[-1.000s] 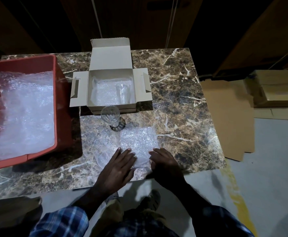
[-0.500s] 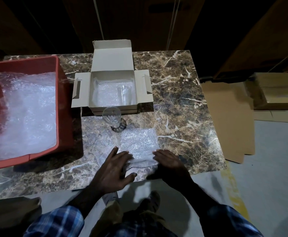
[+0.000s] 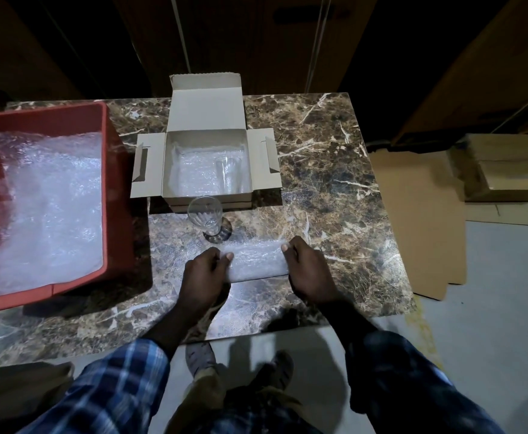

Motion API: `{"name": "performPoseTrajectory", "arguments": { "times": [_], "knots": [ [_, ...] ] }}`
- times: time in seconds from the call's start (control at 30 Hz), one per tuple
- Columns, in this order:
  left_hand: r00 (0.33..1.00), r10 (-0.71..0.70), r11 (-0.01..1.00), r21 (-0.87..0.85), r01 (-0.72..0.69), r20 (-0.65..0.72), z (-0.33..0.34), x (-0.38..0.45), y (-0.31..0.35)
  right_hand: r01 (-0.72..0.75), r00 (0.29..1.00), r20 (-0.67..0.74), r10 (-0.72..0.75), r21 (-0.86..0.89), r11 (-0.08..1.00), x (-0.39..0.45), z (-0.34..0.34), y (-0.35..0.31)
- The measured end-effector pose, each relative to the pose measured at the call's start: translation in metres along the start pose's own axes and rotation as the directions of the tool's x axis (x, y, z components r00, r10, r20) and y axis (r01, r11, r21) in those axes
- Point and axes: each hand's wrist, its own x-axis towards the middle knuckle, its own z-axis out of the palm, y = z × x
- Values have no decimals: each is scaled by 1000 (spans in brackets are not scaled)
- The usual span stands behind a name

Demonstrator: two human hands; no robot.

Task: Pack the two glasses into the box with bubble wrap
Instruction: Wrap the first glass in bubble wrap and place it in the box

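An open cardboard box (image 3: 207,136) stands at the back middle of the marble table, lined with bubble wrap. One clear glass (image 3: 229,173) stands inside it at the right. A second clear glass (image 3: 205,216) stands upright on the table just in front of the box. Below that glass lies a folded sheet of bubble wrap (image 3: 256,260). My left hand (image 3: 204,277) grips its left end and my right hand (image 3: 308,270) grips its right end, thumbs on top.
A red bin (image 3: 112,195) full of bubble wrap fills the table's left side. The table's front edge runs just under my wrists. Flattened cardboard (image 3: 416,214) and stacked boxes (image 3: 507,170) lie on the floor at the right.
Both hands slid forward from the near edge of the sheet and closed on its ends. The bubble wrap went from flat to folded into a narrower band. Glasses and box stayed put.
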Motion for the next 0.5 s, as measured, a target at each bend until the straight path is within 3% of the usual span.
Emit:
{"name": "performPoseTrajectory", "arguments": {
  "times": [0.2, 0.37, 0.5],
  "knots": [
    [996, -8, 980, 195, 26, -93, 15, 11, 3, -119, 993, -17, 119, -264, 957, 20, 10, -10],
    [987, 55, 926, 376, 7, -154, 23, 10, 14, -94, 994, -93, 62, -395, 914, 17, 17, -13],
    [965, 98, 949, 315, -17, -242, 31, 7, 13, -30, 992, -125, -24, -418, 908, 15, 26, -9]
  ]
}}
